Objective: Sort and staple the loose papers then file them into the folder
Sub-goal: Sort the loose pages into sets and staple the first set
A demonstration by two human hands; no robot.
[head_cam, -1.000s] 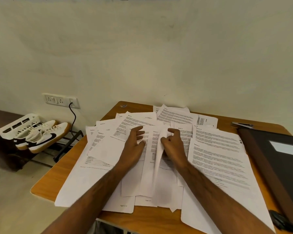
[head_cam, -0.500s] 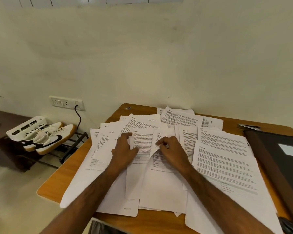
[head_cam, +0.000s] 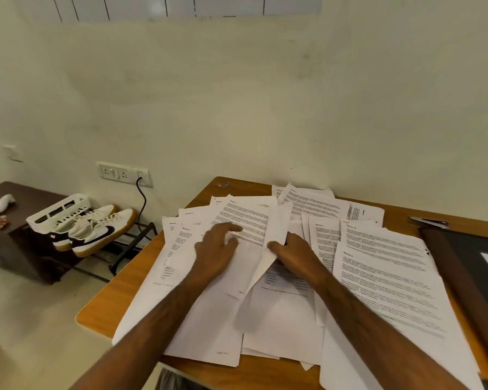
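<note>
My right hand (head_cam: 293, 253) pinches one lifted printed sheet (head_cam: 276, 235); my left hand (head_cam: 216, 249) presses flat, fingers spread. Paper: light, limp, slippery; best gripped by an edge.

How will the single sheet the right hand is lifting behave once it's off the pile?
The sheet already curls in the right hand, so it is likely floppy and light. It probably slides easily over the smooth loose papers.

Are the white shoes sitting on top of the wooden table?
No, the white shoes sit on a black metal rack beside the wooden table.
</note>
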